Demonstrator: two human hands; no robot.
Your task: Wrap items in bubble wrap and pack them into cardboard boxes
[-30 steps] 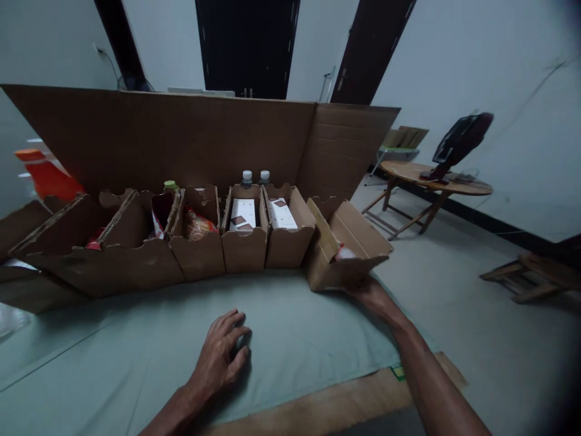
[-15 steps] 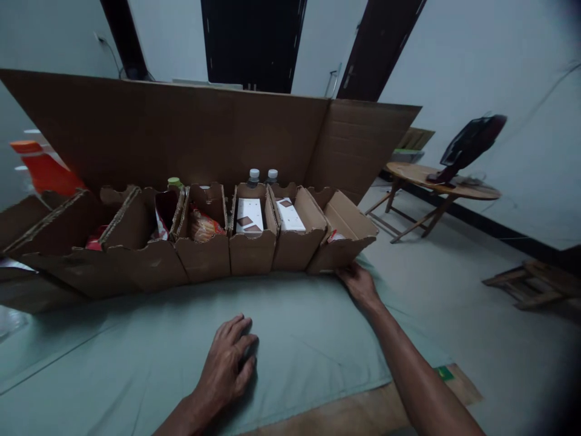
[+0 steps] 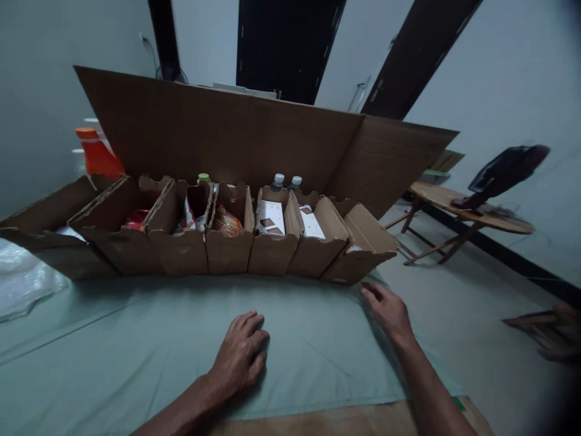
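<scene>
My left hand (image 3: 242,354) rests on the pale green cloth (image 3: 181,339), fingers loosely spread and holding nothing. My right hand (image 3: 389,310) is by the cloth's right edge, just off the lower corner of the rightmost cardboard bin (image 3: 358,260). Its fingers are loosely bent, with nothing seen in them. Several cardboard bins stand in a row. Two hold white boxes with brown squares, a left one (image 3: 272,218) and a right one (image 3: 311,222). Another holds an orange-red packet (image 3: 227,223); further left are a red-and-white packet (image 3: 190,212) and a red item (image 3: 136,219).
Behind the bins rises a tall cardboard panel (image 3: 236,130). White-capped bottles (image 3: 278,180) and an orange bottle (image 3: 97,154) stand behind the row. Clear plastic wrap (image 3: 27,278) lies at left. To the right are a round wooden table (image 3: 494,223) with a black fan-like object and a wooden stool (image 3: 551,330).
My right hand has drawn back from the bottom of the rightmost bin. My left hand stays on the cloth. The view has turned left, showing more of the leftmost bin.
</scene>
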